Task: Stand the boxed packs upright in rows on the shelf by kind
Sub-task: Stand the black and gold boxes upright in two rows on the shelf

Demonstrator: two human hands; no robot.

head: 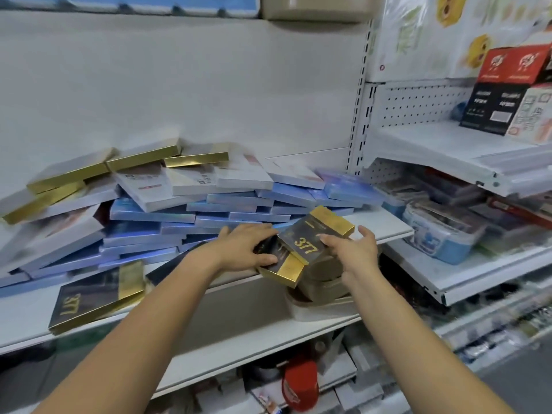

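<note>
Currently gripped: lower dark-and-gold pack [285,268], at the front edge of the shelf [27,319], its gold end overhanging the edge.
Left hand [248,249]: fingers spread over the top of the lower pack and thumb against its near side, so the pack is pinched between them.
Right hand [354,249]: mostly open, palm facing left, thumb raised clear. Bent fingertips touch the right edge of the upper 377 pack [310,239].
Upper 377 pack: tilted, resting on the lower pack between the two hands.
Flat 377 pack [98,294]: lying face up at the shelf front, well to the left of the hands.
Blue packs [209,209]: heaped flat in loose stacks behind the hands.
White-and-gold packs [143,174]: lying flat and askew on top of the blue heap, towards the left.
Upright packs: none of these stands on end.
Red-and-black boxes [507,85]: upright on the neighbouring shelf, upper right.
</note>
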